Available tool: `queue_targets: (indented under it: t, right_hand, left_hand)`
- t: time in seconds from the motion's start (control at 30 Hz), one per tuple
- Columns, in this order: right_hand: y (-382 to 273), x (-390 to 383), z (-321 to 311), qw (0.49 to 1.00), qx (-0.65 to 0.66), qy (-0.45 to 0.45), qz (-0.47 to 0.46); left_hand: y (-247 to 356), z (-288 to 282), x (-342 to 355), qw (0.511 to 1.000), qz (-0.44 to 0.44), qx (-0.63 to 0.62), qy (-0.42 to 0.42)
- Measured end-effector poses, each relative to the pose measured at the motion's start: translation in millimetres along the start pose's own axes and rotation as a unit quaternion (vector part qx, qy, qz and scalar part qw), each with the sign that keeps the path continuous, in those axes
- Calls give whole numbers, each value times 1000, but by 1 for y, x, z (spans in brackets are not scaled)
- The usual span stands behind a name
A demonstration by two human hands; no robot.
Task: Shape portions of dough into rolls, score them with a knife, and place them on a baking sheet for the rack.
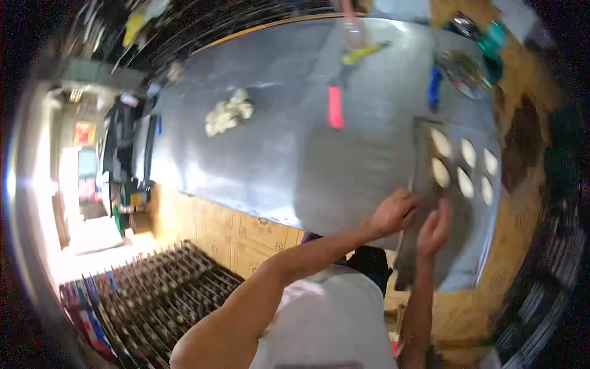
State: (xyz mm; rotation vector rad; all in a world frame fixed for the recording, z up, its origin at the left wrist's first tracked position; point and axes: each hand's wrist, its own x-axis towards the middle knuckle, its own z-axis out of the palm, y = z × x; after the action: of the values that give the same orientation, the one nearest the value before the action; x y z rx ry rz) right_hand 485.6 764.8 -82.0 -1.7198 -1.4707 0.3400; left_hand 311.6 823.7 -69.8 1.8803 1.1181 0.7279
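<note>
At three o'clock, six apparent dough ovals [465, 182] lie placed, a clump [225, 117] unplaced near ten-thirty, left hand [395, 213] and right hand [434, 233] grips too blurred to tell.

Motion smears the fingers of a person's right hand [435, 230] over a dark tray [455, 261]; whether the left hand [393, 213] touches its edge cannot be told. Another person's arm [348, 10], blurred, is cut off by the upper edge, and a pale heap [228, 114] lacks detail.
</note>
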Motion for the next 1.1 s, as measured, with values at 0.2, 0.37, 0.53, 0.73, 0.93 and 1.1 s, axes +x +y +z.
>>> queue_targets:
  t: [0.2, 0.37, 0.53, 0.73, 0.93, 1.1]
  right_hand:
    - [-136, 10, 158, 973, 8, -226, -43]
    - [-155, 27, 219, 947, -245, -165, -128]
    - [-157, 22, 220, 941, -253, -169, -148]
    - [-232, 3, 245, 975, 54, -215, -19]
    - [-255, -52, 239, 908, 64, -412, -50]
    - [-175, -72, 130, 974, -95, -205, -8]
  left_hand:
    - [-164, -183, -119, 943, -221, -12, 248]
    - [-261, -436, -89, 806, -241, 239, 484]
    - [-299, -477, -87, 816, -257, 213, 471]
    - [-209, -364, -177, 961, -128, 138, 204]
    - [-147, -290, -238, 969, -215, -51, 112]
    - [-156, -312, -308, 954, -175, 195, 143]
